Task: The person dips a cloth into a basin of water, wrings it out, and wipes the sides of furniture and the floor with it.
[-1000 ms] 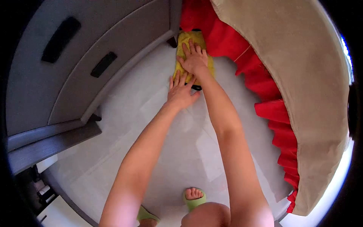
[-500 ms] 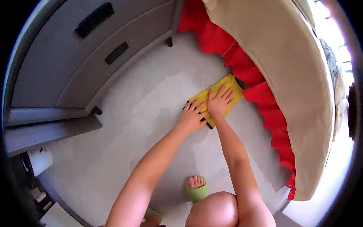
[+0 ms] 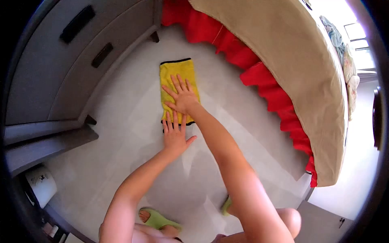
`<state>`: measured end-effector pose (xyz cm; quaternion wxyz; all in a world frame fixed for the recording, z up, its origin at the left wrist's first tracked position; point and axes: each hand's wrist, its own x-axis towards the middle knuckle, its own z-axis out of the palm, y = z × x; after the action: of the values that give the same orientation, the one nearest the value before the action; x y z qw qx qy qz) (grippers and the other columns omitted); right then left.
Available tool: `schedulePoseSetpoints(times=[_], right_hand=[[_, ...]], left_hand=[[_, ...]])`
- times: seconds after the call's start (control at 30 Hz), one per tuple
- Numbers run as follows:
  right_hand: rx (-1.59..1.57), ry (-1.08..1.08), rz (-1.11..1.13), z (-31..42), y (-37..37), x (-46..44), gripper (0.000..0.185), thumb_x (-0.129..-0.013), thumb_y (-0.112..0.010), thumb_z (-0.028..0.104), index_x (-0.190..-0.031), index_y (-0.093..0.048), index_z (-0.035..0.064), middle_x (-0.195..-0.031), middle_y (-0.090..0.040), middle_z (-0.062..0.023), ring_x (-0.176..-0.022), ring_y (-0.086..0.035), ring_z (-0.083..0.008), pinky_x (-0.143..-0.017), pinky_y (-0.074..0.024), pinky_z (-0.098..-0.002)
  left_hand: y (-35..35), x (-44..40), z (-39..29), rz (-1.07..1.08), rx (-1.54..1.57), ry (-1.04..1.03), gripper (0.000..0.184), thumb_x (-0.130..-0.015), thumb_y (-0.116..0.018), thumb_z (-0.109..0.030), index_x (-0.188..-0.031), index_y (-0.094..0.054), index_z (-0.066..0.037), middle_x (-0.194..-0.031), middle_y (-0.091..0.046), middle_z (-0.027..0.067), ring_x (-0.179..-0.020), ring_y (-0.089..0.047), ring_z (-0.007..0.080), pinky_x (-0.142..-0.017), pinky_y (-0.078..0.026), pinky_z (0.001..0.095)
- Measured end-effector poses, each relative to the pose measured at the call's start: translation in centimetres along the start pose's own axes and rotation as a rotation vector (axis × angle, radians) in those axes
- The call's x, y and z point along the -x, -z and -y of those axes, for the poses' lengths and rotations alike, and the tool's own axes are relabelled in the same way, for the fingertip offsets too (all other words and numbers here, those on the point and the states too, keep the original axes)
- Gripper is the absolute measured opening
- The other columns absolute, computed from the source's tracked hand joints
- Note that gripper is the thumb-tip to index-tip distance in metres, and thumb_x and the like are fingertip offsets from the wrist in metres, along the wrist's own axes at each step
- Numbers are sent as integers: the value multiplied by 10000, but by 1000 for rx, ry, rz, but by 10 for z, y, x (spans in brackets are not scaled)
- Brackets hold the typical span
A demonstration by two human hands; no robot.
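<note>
A yellow cloth (image 3: pixel 167 73) with black edging lies flat on the light grey floor (image 3: pixel 121 117). My right hand (image 3: pixel 184 99) presses on the middle of it, palm down with the fingers spread. Just below, my left hand (image 3: pixel 175 137) rests with its fingertips on the cloth's near edge and its palm over the floor. The left fingers are stretched out and the thumb points to the right. Neither hand grips the cloth; both lie on top of it.
A grey drawer cabinet (image 3: pixel 44 81) on short legs stands to the left. On the right is a bed with a beige cover (image 3: pixel 279 60) and a red ruffled skirt (image 3: pixel 259 75). A white bin (image 3: pixel 42 184) stands lower left. Green slippers (image 3: pixel 156 218) are on my feet.
Both hands and the yellow cloth have moved left, away from the bed skirt toward the cabinet. The cloth has turned from slanted to nearly lengthwise. My feet now show farther apart.
</note>
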<state>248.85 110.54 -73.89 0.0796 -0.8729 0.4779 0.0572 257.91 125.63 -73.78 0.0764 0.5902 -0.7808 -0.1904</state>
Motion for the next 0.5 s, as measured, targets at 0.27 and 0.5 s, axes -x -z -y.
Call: schedulePoseSetpoints(times=[0.27,0.5], right_hand=[[-35,-17,-171,-27,-10,-21,688,-905,-389,624,-1503,-262,308,-1592,-102,-114,-1470,-53,-299,-1174,-54,-500],[-153,-371,-355,-40,-20,15,691,-908,-401,576,-1492,-301,220,-1550,-259,-135,-1418,-239,-334,-1137,-137,-521]], left_hand=[[-1,-36,-8,7,-115,108,955,-831,-521,-662,-1512,-197,-77,-1559,-67,250,-1422,-51,474,-1132,-77,586],[10,-36,-3,17,-30,-3,688,-866,-545,-568,-1455,-375,-257,-1557,-159,187,-1443,-120,364,-1148,-118,548]])
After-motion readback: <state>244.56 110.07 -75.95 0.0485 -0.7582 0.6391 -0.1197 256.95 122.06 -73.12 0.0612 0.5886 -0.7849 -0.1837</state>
